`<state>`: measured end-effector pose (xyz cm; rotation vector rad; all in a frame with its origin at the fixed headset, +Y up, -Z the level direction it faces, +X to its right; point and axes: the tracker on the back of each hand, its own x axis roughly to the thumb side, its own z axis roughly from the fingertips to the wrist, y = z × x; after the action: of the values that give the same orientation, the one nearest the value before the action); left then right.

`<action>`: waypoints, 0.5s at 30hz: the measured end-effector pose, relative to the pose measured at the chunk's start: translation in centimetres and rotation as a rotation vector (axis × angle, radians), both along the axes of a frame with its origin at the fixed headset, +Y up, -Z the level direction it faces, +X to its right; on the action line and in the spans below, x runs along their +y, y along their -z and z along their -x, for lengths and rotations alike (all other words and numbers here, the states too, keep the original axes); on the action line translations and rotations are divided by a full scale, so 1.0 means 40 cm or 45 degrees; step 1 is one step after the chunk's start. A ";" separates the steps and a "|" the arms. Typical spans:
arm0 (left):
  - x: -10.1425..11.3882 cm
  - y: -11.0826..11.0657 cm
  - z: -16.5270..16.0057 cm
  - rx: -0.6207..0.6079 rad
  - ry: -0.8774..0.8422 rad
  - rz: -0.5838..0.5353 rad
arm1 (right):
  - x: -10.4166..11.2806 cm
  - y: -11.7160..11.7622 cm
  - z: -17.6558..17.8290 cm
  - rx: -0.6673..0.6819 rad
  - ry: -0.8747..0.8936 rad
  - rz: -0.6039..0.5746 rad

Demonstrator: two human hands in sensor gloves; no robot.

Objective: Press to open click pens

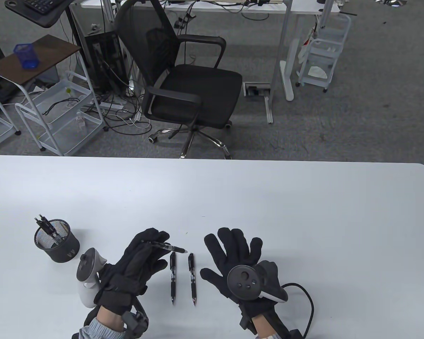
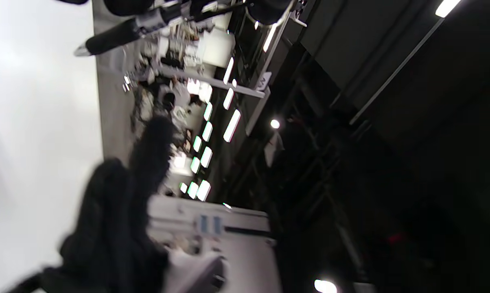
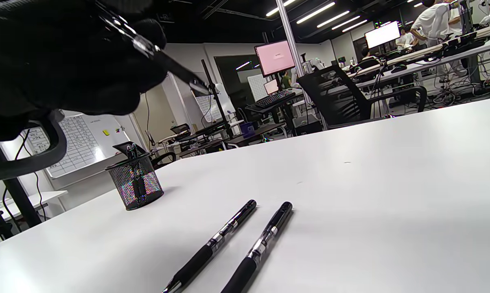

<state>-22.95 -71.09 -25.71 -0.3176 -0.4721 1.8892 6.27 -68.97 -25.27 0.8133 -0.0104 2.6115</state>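
A: Two click pens lie side by side near the table's (image 1: 304, 197) front edge, the left pen (image 1: 172, 278) and the right pen (image 1: 192, 278), tips toward the person

B: And the hands?

A: The left hand (image 1: 141, 261) grips a third pen (image 1: 168, 247), tip pointing right. The right hand (image 1: 233, 257) is spread, fingers apart, holding nothing

B: Further back?

A: A mesh pen cup (image 1: 56, 242) with more pens, left of the left hand

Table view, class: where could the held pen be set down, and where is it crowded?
Bare white table lies beyond both hands, and right of the right hand. Crowded: between the hands, two pens lie side by side; the mesh cup stands left of the left hand.
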 end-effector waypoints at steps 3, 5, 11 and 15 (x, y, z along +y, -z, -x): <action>-0.010 0.006 -0.004 -0.094 -0.183 -0.017 | -0.004 0.003 -0.002 -0.004 -0.009 0.009; -0.011 0.012 -0.004 -0.164 -0.290 -0.090 | -0.003 0.003 -0.001 -0.005 -0.009 0.010; -0.013 0.019 0.005 -0.282 -0.539 -0.184 | -0.003 0.002 -0.003 -0.008 -0.010 0.003; -0.021 0.020 0.009 -0.240 -0.568 -0.151 | -0.003 0.003 -0.004 -0.013 -0.008 0.005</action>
<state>-23.29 -71.92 -26.50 -0.3325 -0.8335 2.2606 6.45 -69.09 -25.39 0.8004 -0.0053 2.6208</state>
